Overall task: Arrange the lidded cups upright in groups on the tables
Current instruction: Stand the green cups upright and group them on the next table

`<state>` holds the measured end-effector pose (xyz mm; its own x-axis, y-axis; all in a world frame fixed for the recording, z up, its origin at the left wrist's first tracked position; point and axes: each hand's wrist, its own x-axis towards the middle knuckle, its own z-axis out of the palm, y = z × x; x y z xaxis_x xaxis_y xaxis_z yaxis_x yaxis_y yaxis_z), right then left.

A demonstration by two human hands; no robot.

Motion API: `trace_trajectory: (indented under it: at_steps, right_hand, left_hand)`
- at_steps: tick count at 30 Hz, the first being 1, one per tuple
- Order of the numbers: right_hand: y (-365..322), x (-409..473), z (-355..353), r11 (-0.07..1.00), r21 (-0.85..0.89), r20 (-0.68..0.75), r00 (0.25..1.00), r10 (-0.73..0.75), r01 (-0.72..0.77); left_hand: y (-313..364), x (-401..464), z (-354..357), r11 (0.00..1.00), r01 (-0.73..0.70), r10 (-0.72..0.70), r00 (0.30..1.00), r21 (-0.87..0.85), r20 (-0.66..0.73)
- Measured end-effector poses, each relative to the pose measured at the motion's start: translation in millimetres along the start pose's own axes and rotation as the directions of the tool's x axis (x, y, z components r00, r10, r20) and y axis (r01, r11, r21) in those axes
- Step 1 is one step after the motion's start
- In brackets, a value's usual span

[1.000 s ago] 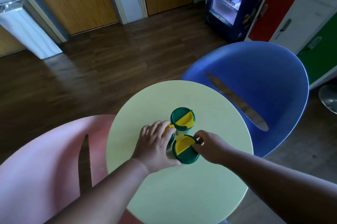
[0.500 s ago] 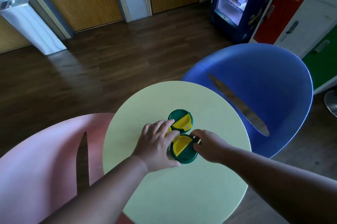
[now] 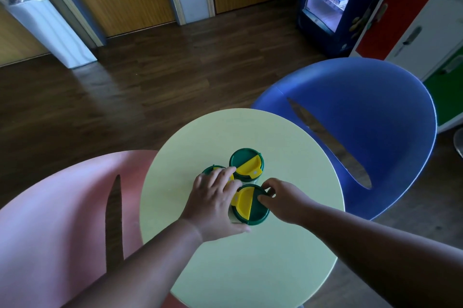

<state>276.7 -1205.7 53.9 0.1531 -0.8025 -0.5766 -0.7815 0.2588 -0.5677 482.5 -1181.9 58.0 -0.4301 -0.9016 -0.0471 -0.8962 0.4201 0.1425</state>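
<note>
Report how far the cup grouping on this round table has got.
Done: three lidded cups stand upright in a tight cluster on the round table, the far cup untouched. In hand: the left hand rests on the left cup; the right hand pinches the near cup by its lid. Left: letting go. Other tables aren't in view.

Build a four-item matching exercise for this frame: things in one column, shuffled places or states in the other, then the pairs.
Things
1. far cup
2. near cup
3. left cup
4. blue chair

Places or states
A. pinched at its lid rim by the right hand
B. partly covered by the left hand
C. standing untouched on the round table
D. right of the table, on the floor

Pairs: 1-C, 2-A, 3-B, 4-D
</note>
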Motion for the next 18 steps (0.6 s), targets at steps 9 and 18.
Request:
trace_trajectory:
  at_steps: [9,18]
  right_hand:
    - [2.4,0.6,-1.8,0.999,0.040,-0.002,1.000,-0.022,0.022]
    - [4.8,-1.2,3.9,0.973,0.193,0.038,0.992,0.124,-0.129]
  left_hand:
    - [4.9,-2.7,0.2,1.000,-0.010,0.009,0.999,-0.013,-0.046]
    - [3.0,0.8,-5.5,0.999,0.003,-0.003,1.000,0.036,-0.007]
